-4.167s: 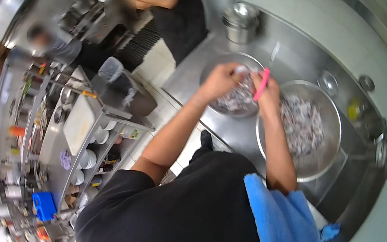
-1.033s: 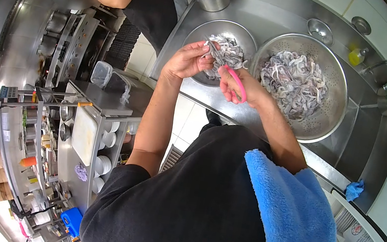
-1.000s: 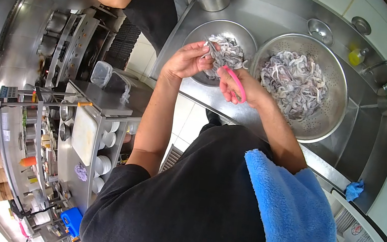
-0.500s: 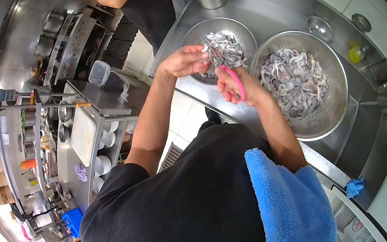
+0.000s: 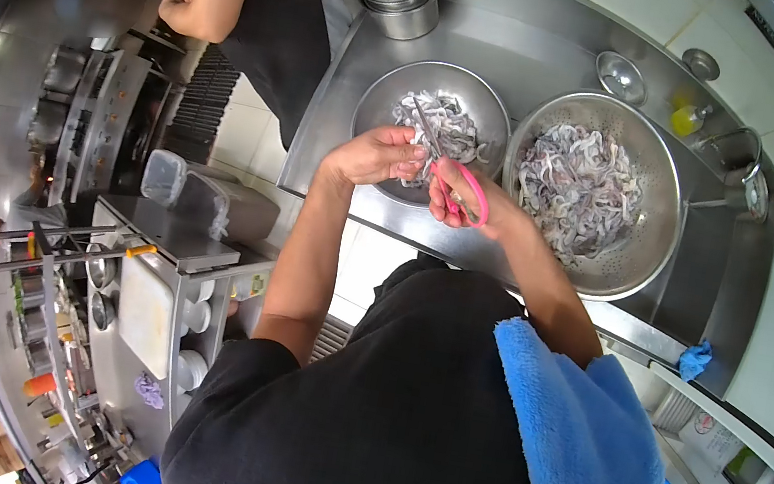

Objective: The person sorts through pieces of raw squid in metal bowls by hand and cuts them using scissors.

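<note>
My left hand (image 5: pixel 375 155) is closed, its fingertips pinching a small grey-white piece that looks like squid, over the near side of a metal bowl (image 5: pixel 371 108). My right hand (image 5: pixel 467 201) grips pink-handled scissors (image 5: pixel 483 207), whose blades point up and left across the bowl, beside the left fingertips. The blades look slightly parted. Inside that bowl lies a heap of cut squid pieces (image 5: pixel 455 129). To the right, a larger perforated colander (image 5: pixel 657 229) holds a bigger pile of squid strips (image 5: pixel 579 191). My fingers partly hide the pinched piece.
Stacked metal pots (image 5: pixel 401 13) stand behind the bowl on the steel counter (image 5: pixel 503 17). A small strainer (image 5: pixel 621 79) and a yellow bottle (image 5: pixel 687 119) sit at the back right. A co-worker with folded arms (image 5: pixel 204 5) stands at left, near a lidded bin (image 5: pixel 245 209).
The view has shifted, so the counter and bowls sit slightly lower. Both hands stay over the bowl's near side; the scissors' blades now show more clearly, pointing up and left.
</note>
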`<state>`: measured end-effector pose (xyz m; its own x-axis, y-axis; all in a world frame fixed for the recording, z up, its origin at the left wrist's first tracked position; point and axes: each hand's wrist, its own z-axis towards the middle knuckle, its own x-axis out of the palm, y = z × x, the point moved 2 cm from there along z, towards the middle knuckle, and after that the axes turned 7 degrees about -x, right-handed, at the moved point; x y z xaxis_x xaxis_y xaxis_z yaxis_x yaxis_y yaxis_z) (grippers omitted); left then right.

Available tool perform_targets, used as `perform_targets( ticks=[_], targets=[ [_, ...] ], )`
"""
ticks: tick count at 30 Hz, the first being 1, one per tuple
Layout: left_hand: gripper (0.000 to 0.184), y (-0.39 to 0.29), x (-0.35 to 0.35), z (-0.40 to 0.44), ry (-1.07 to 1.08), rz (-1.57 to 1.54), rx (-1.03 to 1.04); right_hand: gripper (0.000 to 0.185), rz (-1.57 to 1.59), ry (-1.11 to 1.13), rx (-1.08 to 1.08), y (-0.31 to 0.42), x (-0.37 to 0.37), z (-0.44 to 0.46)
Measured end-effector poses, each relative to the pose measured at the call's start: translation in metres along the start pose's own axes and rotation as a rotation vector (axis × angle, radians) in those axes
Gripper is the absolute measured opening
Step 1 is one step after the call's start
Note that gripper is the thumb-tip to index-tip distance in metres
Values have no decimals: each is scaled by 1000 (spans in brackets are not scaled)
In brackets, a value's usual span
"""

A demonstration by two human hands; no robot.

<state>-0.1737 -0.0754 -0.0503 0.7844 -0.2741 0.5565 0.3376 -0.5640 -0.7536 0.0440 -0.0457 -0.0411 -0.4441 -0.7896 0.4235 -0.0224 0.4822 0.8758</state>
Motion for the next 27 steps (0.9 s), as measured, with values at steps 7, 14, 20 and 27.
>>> perform_targets(
  ticks=[7, 14, 20, 27],
  targets=[
    [9, 9, -29, 4, -1, 20, -23, 73, -71, -226, 117, 0, 14, 13],
    [24, 12, -55, 16, -439, 725, 1, 71, -32, -419, -135, 39, 0, -26],
    [57, -10, -47, 43, -675, 1023, 155, 70, -98, -769, -472, 74, -50, -139],
    [50, -16, 34, 124, -791, 1448, 365, 71, -70, -1383, -342, 43, -117, -236]
  ],
)
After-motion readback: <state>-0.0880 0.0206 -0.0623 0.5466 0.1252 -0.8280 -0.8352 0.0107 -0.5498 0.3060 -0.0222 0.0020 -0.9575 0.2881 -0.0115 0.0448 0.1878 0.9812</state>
